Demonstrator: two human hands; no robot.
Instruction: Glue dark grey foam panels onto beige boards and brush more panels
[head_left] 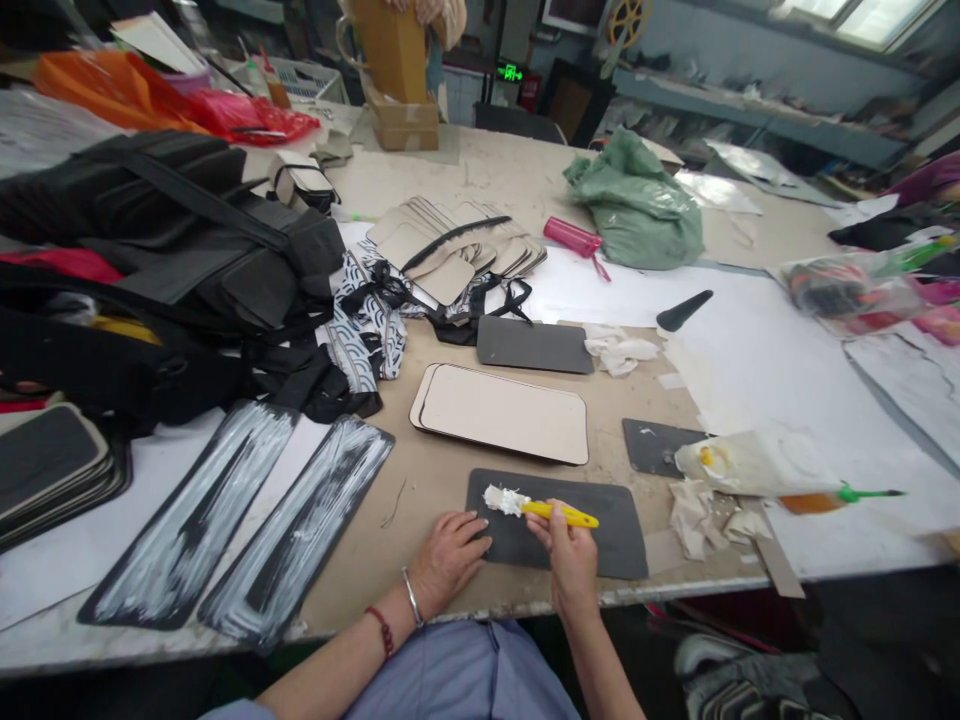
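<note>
My right hand (574, 565) grips the yellow handle of a glue brush (534, 507). The bristles, loaded with thick white paste, are over the left part of a dark grey rounded panel (619, 535). My left hand (451, 552) lies with fingers outstretched, the tips at that panel's left edge. Just beyond it is a small stack of beige panels (506, 410) with dark edges. Two long dark panels, one (199, 510) farther left and another (307, 530) nearer me, are streaked with white paste.
A pile of black bags (165, 240) crowds the left. Right of my hands lie a paste-smeared plastic container (757, 460), crumpled tissue (697, 515) and an orange bottle (814, 502) with a green nozzle. A green plastic bag (637, 205) and several fanned beige pieces (450, 250) sit farther back.
</note>
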